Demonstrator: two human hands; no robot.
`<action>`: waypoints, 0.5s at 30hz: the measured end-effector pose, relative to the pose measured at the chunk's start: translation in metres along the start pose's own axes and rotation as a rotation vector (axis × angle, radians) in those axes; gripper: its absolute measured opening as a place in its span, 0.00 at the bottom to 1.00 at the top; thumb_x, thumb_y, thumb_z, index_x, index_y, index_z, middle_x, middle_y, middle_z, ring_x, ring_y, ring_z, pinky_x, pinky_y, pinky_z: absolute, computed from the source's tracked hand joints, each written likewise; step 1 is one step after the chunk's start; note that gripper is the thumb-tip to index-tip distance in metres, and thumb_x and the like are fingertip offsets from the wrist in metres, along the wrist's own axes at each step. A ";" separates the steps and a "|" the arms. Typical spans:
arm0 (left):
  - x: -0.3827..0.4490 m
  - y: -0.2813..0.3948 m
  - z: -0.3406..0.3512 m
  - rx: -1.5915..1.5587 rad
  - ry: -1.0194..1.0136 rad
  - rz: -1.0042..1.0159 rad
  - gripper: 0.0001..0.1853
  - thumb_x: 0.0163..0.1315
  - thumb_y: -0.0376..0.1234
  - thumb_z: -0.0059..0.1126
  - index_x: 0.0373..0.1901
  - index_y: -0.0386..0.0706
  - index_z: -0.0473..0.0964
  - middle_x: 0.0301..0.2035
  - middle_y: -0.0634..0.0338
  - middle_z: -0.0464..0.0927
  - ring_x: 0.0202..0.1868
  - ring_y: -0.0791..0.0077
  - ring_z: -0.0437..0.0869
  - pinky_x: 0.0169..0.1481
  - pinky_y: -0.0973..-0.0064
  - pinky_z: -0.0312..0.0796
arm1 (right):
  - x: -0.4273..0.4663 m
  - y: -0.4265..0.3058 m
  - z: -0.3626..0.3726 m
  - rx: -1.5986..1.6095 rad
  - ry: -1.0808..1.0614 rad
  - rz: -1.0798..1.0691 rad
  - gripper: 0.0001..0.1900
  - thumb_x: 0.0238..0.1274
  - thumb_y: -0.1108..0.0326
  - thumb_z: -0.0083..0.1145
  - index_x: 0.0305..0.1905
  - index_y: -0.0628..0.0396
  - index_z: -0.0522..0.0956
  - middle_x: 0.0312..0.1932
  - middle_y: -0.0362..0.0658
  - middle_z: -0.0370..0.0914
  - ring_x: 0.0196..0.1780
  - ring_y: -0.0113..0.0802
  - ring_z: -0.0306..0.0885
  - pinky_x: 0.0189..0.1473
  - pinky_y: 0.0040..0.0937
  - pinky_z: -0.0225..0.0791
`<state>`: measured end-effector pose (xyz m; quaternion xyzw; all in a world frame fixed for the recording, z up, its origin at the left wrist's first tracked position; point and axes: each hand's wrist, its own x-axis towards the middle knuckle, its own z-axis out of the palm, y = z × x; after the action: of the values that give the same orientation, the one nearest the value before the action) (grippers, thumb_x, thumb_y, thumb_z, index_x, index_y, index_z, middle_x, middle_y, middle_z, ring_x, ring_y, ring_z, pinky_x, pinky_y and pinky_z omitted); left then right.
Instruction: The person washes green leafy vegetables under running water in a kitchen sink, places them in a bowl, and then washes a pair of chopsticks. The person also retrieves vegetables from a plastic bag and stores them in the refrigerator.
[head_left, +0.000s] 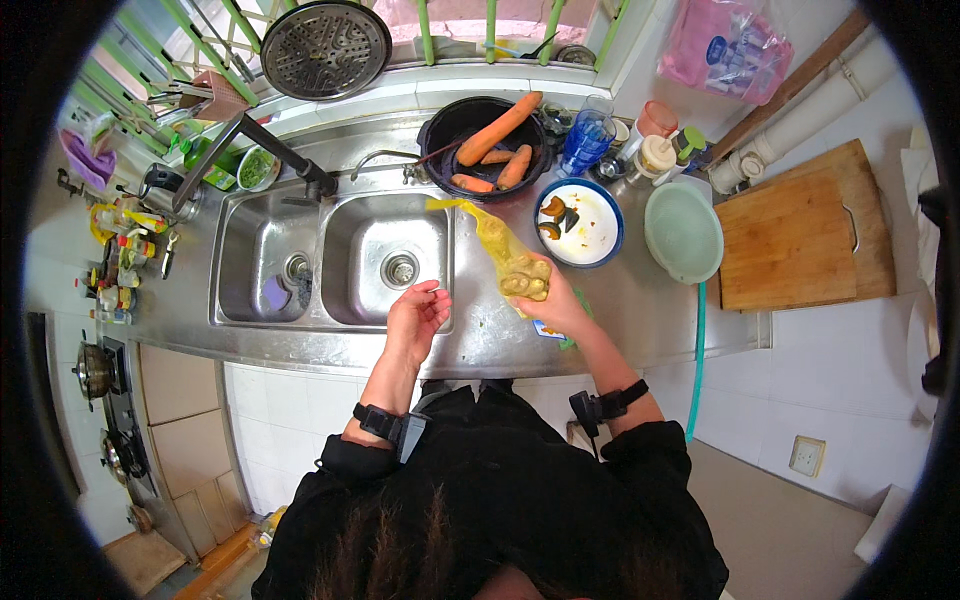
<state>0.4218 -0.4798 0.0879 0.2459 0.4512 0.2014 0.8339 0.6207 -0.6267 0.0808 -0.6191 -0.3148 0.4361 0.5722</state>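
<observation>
My right hand (551, 300) grips a yellow mesh bag (499, 241) by its full end, where several pale, knobbly round pieces show through. The bag's narrow empty end trails up and left towards the sink's rim. My left hand (420, 315) hovers over the front right of the right sink basin (360, 247), palm up, fingers loosely curled, holding nothing. Behind the bag, a black pot (442, 127) holds several carrots (499, 129). Right of the bag stands a blue-rimmed white enamel basin (596, 217) with a few dark and orange pieces in it.
A black faucet (251, 139) reaches over the left basin, where a purple sponge (276, 292) lies. Blue glasses (592, 131) and jars stand at the back right. A pale green colander (682, 232) and wooden cutting boards (795, 232) are at the right, bottles (116, 296) at the left.
</observation>
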 end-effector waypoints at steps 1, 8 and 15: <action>0.000 -0.003 0.005 0.035 -0.026 -0.007 0.12 0.59 0.26 0.47 0.46 0.39 0.70 0.36 0.54 0.77 0.37 0.68 0.80 0.43 0.73 0.74 | -0.002 -0.007 -0.004 0.092 -0.016 0.003 0.35 0.49 0.72 0.66 0.62 0.60 0.61 0.51 0.43 0.73 0.52 0.29 0.73 0.51 0.28 0.70; -0.023 -0.010 0.068 0.211 -0.378 -0.077 0.25 0.63 0.37 0.54 0.61 0.43 0.63 0.55 0.55 0.69 0.53 0.69 0.75 0.50 0.68 0.75 | -0.008 -0.036 -0.025 0.447 -0.169 0.178 0.29 0.55 0.67 0.62 0.61 0.60 0.63 0.52 0.42 0.72 0.54 0.29 0.72 0.55 0.29 0.68; -0.030 -0.023 0.092 -0.003 -0.437 0.029 0.32 0.60 0.30 0.59 0.64 0.47 0.54 0.56 0.56 0.69 0.56 0.64 0.75 0.49 0.64 0.78 | -0.001 -0.038 -0.007 0.320 -0.212 0.080 0.31 0.59 0.64 0.60 0.64 0.59 0.60 0.57 0.42 0.68 0.57 0.28 0.68 0.59 0.28 0.63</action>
<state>0.4875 -0.5362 0.1375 0.2892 0.2559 0.1560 0.9092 0.6301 -0.6252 0.1177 -0.4829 -0.2751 0.5658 0.6091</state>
